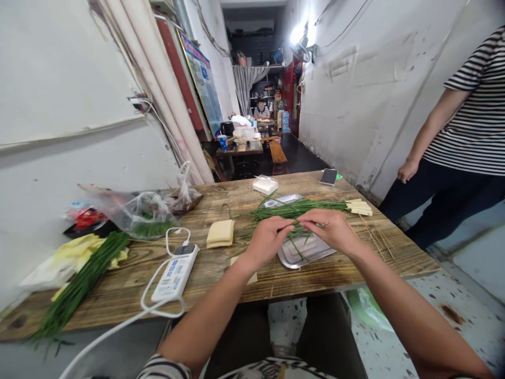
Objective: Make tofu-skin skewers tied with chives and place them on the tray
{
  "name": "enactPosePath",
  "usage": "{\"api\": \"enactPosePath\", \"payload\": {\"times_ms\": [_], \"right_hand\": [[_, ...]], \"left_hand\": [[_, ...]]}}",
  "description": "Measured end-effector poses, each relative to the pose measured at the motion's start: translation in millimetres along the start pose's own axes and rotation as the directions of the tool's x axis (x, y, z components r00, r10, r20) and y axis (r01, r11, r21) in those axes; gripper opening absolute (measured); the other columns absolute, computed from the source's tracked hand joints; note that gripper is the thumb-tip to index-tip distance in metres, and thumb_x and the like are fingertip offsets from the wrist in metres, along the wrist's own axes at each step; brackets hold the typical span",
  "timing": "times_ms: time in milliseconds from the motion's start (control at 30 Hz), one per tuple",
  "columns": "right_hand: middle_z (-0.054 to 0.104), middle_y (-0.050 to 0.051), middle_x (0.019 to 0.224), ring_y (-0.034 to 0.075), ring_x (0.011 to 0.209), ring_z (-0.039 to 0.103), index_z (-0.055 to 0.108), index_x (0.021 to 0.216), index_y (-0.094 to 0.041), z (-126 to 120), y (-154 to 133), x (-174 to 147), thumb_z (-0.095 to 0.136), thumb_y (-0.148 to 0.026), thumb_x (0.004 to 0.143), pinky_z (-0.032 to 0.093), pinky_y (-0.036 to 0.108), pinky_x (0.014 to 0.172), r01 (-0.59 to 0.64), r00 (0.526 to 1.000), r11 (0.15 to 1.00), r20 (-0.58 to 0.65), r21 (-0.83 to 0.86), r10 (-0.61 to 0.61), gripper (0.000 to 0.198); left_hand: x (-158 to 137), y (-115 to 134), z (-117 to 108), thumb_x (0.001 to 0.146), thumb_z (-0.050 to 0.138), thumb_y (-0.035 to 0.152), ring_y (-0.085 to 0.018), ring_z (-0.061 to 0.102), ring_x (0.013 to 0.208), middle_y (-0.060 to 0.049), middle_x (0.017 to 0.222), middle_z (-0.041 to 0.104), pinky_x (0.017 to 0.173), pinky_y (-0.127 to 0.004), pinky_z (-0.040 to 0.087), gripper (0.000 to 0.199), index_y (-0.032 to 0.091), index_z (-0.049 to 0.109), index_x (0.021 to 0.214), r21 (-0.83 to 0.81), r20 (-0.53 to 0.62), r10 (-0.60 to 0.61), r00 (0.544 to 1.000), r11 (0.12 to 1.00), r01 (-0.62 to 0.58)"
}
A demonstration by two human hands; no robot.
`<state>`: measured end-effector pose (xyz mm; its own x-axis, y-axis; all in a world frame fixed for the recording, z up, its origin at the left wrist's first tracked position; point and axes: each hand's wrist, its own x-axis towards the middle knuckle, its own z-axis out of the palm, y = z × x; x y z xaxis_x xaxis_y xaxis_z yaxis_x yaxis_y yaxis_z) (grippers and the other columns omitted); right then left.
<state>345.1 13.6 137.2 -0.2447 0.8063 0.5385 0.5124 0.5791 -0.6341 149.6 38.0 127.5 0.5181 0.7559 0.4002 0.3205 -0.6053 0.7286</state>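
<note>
My left hand point(269, 238) and my right hand point(328, 227) meet over the middle of the table, both with fingers pinched together on green chives. Some chives point(294, 247) hang below the fingers over a shallow metal tray point(311, 255). Just beyond my hands a long bundle of chives point(284, 211) lies across a second metal tray point(282, 200). Pale yellow rolls point(359, 207) rest at its right end. To the left is a stack of square beancurd sheets point(221, 233); another sheet point(251, 277) is partly hidden under my left wrist.
Thin wooden skewers point(381, 239) lie at right, and a phone point(329, 177) at the far edge. A white power strip point(176, 273) with cables, plastic bags point(145, 210) and a big chive bunch point(84, 279) occupy the left. A person in a striped shirt point(469, 121) stands at right.
</note>
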Motion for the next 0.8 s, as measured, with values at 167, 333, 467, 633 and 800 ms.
{"api": "enactPosePath", "payload": {"times_ms": [167,333,467,633,800], "right_hand": [[0.071,0.001,0.071,0.018,0.061,0.062,0.071,0.106,-0.023,10.3,49.0,-3.5,0.061,-0.038,0.081,0.05,0.03,0.061,-0.242,0.97,0.958,0.036,0.154,0.24,0.031],[0.071,0.007,0.085,0.02,0.082,0.063,0.074,0.09,-0.018,35.0,116.0,-15.3,0.059,-0.016,0.08,0.046,0.03,0.074,-0.12,0.971,0.873,0.126,-0.473,0.201,0.018],[0.067,0.006,0.076,0.017,0.077,0.06,0.072,0.079,-0.017,47.6,122.8,-18.7,0.054,-0.014,0.085,0.043,0.026,0.068,0.014,0.962,0.757,0.217,-0.653,0.169,0.019],[0.069,0.01,0.087,0.018,0.082,0.062,0.07,0.094,-0.016,47.9,93.7,-29.9,0.046,-0.013,0.09,0.048,0.03,0.074,0.117,0.989,0.756,0.148,-0.644,-0.028,0.025],[0.068,0.015,0.111,0.022,0.101,0.062,0.064,0.116,-0.016,63.0,50.5,-51.9,0.04,-0.013,0.092,0.053,0.038,0.085,0.408,0.882,0.725,0.035,-0.555,-0.469,0.034]], "left_hand": [[-2.6,-3.7,-1.9,0.091,0.05,0.024,-0.019,0.062,0.082,-0.007,0.089,0.071,0.077,-0.027,0.045,0.025,0.02,0.074,0.096,0.203,-0.066,0.096,0.993,0.976,-0.081],[-7.9,-11.3,-3.3,0.091,0.049,0.026,-0.018,0.064,0.083,-0.007,0.091,0.072,0.076,-0.026,0.046,0.025,0.018,0.073,0.096,0.251,-0.125,0.087,0.988,0.966,-0.053],[-9.0,-11.2,-1.9,0.089,0.05,0.026,-0.016,0.064,0.073,-0.004,0.081,0.073,0.07,-0.024,0.045,0.026,0.018,0.073,0.081,0.166,-0.115,-0.015,0.993,0.986,0.034],[-3.2,-29.7,5.0,0.081,0.06,0.032,-0.013,0.063,0.059,-0.005,0.069,0.071,0.06,-0.022,0.046,0.023,0.013,0.071,0.073,-0.331,-0.093,-0.405,0.91,0.874,0.355],[-5.7,-44.0,23.1,0.067,0.077,0.033,-0.013,0.064,0.062,-0.008,0.07,0.071,0.06,-0.023,0.049,0.025,0.009,0.071,0.072,-0.714,0.097,-0.629,0.771,0.495,0.494]]}}
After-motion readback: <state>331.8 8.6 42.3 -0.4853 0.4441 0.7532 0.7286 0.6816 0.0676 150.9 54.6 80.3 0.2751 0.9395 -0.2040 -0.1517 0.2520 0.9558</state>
